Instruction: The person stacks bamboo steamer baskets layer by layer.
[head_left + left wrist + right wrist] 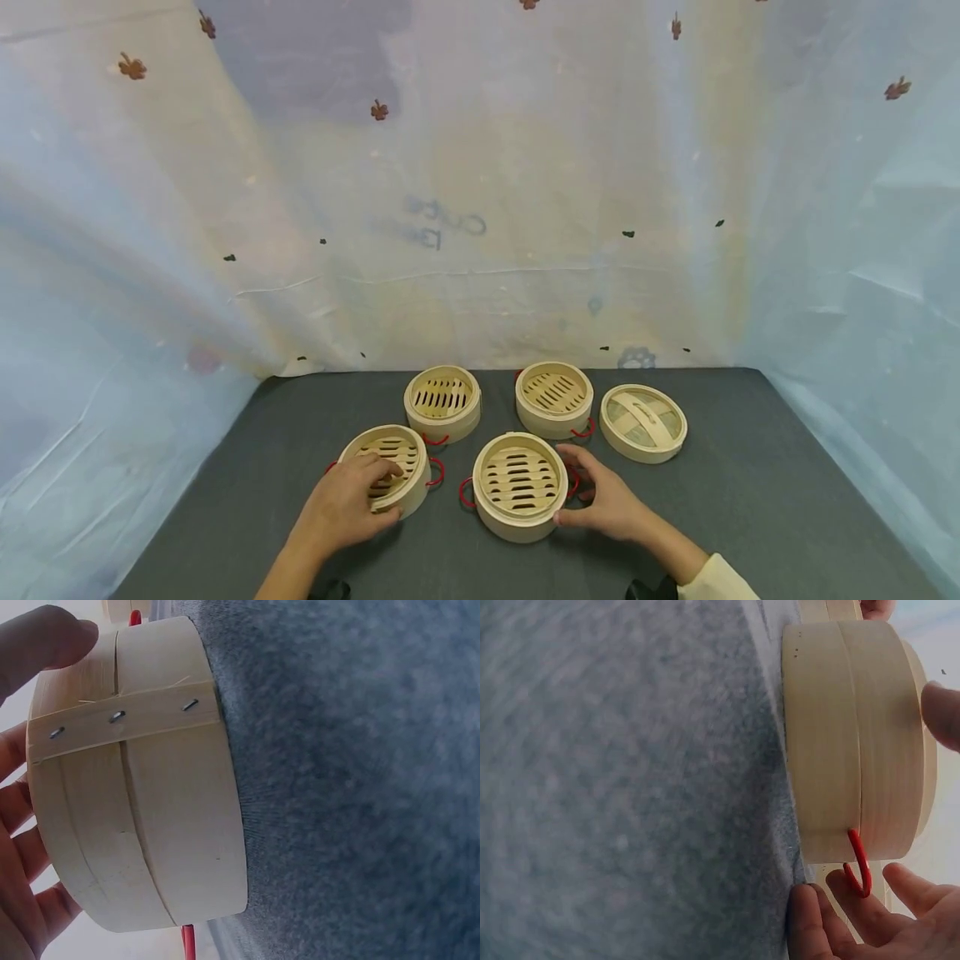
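My left hand (348,502) is at the front-left bamboo steamer basket (416,496), fingers reaching over its slatted top and thumb by the near rim. In the left wrist view, the thumb (64,637) overlaps the stapled side wall (172,795), and the other fingers are partly hidden behind the rim. My right hand (611,500) curves round the right side of the front-middle bamboo steamer basket (517,527). Its thumb (941,712) lies at the top rim; the other fingers spread beside a red handle (861,862). Both baskets stand upright on the dark cloth.
Behind stand two more steamer baskets, one at back left (442,421) and one at back middle (553,421), with red handles. A woven round lid (642,421) with a strap lies at the right. A dark grey cloth (787,517) covers the table; a pale curtain (480,167) hangs behind.
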Demonstrator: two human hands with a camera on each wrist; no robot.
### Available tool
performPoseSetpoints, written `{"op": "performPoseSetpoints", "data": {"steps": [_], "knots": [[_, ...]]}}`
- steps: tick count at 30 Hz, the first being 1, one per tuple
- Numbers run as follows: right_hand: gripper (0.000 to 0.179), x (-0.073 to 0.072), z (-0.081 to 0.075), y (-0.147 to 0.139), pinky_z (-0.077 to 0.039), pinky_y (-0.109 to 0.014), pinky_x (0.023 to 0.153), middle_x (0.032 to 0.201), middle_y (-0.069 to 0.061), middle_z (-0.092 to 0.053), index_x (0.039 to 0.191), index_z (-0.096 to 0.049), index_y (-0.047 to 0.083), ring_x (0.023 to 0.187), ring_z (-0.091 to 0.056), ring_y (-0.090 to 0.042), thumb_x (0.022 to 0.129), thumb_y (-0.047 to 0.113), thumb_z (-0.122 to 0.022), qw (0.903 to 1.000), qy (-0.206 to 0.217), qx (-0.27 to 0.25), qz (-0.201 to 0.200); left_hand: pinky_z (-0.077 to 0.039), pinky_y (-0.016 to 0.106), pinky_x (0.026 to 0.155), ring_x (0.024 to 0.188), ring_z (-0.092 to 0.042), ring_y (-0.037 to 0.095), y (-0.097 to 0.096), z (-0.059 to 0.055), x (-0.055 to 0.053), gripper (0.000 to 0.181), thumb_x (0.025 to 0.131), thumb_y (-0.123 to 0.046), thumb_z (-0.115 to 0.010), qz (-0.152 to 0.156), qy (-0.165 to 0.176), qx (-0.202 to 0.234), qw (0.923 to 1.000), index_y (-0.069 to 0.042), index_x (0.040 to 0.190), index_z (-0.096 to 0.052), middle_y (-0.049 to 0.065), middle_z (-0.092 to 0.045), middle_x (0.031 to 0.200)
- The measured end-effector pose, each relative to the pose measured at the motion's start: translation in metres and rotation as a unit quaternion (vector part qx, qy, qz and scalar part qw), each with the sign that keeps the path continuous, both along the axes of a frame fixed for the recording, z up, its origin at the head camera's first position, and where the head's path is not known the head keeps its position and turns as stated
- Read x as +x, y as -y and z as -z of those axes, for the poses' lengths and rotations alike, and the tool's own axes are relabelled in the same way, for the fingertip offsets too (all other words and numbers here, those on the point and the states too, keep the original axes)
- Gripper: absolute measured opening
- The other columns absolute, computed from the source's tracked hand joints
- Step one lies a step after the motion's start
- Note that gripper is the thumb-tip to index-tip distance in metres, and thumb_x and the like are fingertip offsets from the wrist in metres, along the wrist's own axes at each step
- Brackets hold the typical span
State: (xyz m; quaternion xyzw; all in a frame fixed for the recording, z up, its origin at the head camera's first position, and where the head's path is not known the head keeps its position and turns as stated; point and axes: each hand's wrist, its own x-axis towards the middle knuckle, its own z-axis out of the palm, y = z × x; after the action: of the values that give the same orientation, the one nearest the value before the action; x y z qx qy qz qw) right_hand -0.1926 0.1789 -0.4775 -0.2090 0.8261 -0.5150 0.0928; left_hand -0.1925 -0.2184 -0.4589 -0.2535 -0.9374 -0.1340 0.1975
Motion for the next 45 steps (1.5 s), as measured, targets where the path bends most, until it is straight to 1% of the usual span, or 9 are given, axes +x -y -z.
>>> {"op": "performPoseSetpoints", "data": {"steps": [4,7,12,17,22,29,36,41,45], "knots": [[0.090,-0.0009,-0.0004,0.0007,-0.051,-0.043,0.077,0.139,-0.024,-0.048,0.147,-0.031,0.003,0.113,-0.056,-0.037,0.076,0.024,-0.081,0.9999,-0.005,0.010,0.000,-0.046,0.023,0.064,0.072,-0.050,-0.001,0.0004,0.0013,0.0002,0.038,0.058,-0.030,-0.086,0.012,0.009,0.002,0.9999,-0.029,0.091,-0.066,-0.018,-0.055,0.079],[0.088,-0.0006,-0.0011,0.0008,-0.050,-0.041,0.076,0.136,-0.022,-0.051,0.146,-0.033,0.005,0.109,-0.057,-0.030,0.076,0.026,-0.081,0.9998,-0.007,0.018,0.002,-0.044,0.022,0.062,0.069,-0.049,-0.002,0.0007,0.0022,0.0005,0.038,0.059,-0.028,-0.086,0.022,0.022,0.002,0.9995,-0.030,0.091,-0.066,-0.019,-0.054,0.078],[0.086,-0.0006,-0.0007,0.0015,-0.049,-0.038,0.075,0.132,-0.019,-0.055,0.146,-0.034,0.010,0.107,-0.058,-0.023,0.075,0.028,-0.081,0.9996,-0.007,0.028,0.000,-0.045,0.021,0.061,0.070,-0.047,-0.006,0.0020,0.0038,0.0026,0.035,0.063,-0.028,-0.086,0.013,0.046,-0.012,0.9988,-0.034,0.091,-0.065,-0.022,-0.054,0.080],[0.091,-0.0018,0.0005,0.0026,-0.049,-0.037,0.075,0.133,-0.018,-0.054,0.147,-0.032,0.009,0.110,-0.057,-0.026,0.074,0.030,-0.083,0.9992,-0.011,0.037,-0.003,-0.041,0.021,0.060,0.068,-0.041,-0.007,0.0027,0.0025,0.0045,0.032,0.063,-0.026,-0.085,0.017,0.047,-0.020,0.9986,-0.032,0.089,-0.066,-0.021,-0.052,0.077],[0.093,-0.0027,0.0012,0.0022,-0.048,-0.038,0.074,0.133,-0.019,-0.054,0.148,-0.029,0.007,0.110,-0.057,-0.030,0.074,0.029,-0.083,0.9993,-0.010,0.035,-0.007,-0.039,0.021,0.060,0.068,-0.040,-0.006,0.0018,0.0006,0.0054,0.030,0.065,-0.026,-0.085,0.022,0.049,-0.032,0.9980,-0.029,0.088,-0.066,-0.020,-0.050,0.076],[0.094,-0.0024,0.0029,0.0023,-0.048,-0.036,0.074,0.130,-0.017,-0.056,0.148,-0.029,0.008,0.108,-0.058,-0.026,0.073,0.030,-0.083,0.9993,-0.006,0.038,-0.004,-0.037,0.020,0.060,0.067,-0.038,-0.004,0.0011,-0.0019,0.0065,0.028,0.067,-0.025,-0.084,0.027,0.054,-0.037,0.9975,-0.028,0.089,-0.067,-0.018,-0.048,0.074],[0.094,-0.0034,0.0060,0.0025,-0.048,-0.036,0.072,0.136,-0.021,-0.049,0.147,-0.029,0.008,0.115,-0.054,-0.037,0.073,0.028,-0.083,0.9998,-0.001,0.021,-0.007,-0.038,0.022,0.060,0.068,-0.039,-0.003,0.0005,-0.0026,0.0064,0.028,0.066,-0.020,-0.083,0.046,0.035,-0.038,0.9976,-0.024,0.089,-0.068,-0.016,-0.050,0.075],[0.093,-0.0031,0.0052,0.0025,-0.049,-0.037,0.072,0.135,-0.020,-0.050,0.147,-0.030,0.008,0.115,-0.054,-0.038,0.073,0.027,-0.083,0.9999,0.000,0.014,-0.007,-0.039,0.022,0.060,0.067,-0.040,-0.001,-0.0011,-0.0038,0.0078,0.029,0.064,-0.016,-0.083,0.056,-0.002,-0.040,0.9976,-0.021,0.088,-0.068,-0.015,-0.049,0.073],[0.092,-0.0031,0.0031,0.0020,-0.049,-0.039,0.073,0.134,-0.020,-0.051,0.145,-0.031,0.008,0.114,-0.054,-0.036,0.073,0.027,-0.084,0.9999,0.001,0.016,-0.004,-0.040,0.024,0.062,0.069,-0.041,0.001,-0.0023,-0.0052,0.0091,0.032,0.061,-0.016,-0.084,0.051,-0.025,-0.042,0.9975,-0.021,0.086,-0.066,-0.014,-0.050,0.074]]}}
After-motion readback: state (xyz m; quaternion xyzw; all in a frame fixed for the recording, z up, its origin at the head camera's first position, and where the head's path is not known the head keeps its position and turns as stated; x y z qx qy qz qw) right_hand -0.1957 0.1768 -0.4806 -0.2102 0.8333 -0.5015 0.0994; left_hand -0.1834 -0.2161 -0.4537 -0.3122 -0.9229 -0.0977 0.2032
